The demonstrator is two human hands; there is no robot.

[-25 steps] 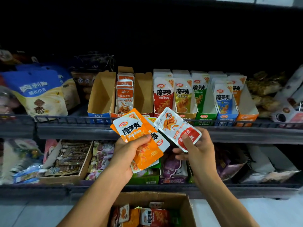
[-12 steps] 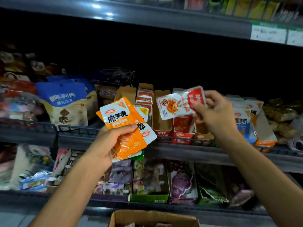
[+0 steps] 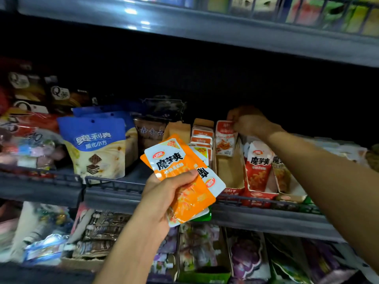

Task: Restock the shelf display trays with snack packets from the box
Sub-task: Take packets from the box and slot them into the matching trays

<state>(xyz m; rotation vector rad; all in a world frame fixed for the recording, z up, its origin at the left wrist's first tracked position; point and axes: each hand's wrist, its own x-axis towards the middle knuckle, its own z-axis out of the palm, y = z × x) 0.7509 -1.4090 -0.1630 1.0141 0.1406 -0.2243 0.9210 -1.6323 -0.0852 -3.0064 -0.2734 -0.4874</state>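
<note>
- Progress first: you are mid-restock, with one packet going in and a handful yet to place.
- Your right hand (image 3: 249, 121) reaches to the back of the middle shelf and pinches the top edge of a red-and-white packet (image 3: 225, 138), which stands upright in the brown cardboard tray (image 3: 229, 171), at its back.
- That tray shows bare cardboard in front of the packet, so I judge it needs many more before it looks full.
- The slot just to its left holds a row of similar red-and-white packets (image 3: 202, 136) standing one behind another; it seems better stocked.
- Your left hand (image 3: 164, 193) grips a fan of packets (image 3: 180, 175), thumb across the front; an orange one is on top, with white-edged ones and a sliver of green behind it.
- Those held packets hang in front of the shelf rail (image 3: 114, 189), not yet in any tray.
- To the right, the red tray (image 3: 259, 194) and its neighbours already carry upright packets; how full they are behind your right arm I cannot tell.
- The supply box is out of view, so what remains inside it cannot be judged.
- Left to do, as I read it: let go of the red-and-white packet, sort the held packets into matching trays, then fetch more.
</note>
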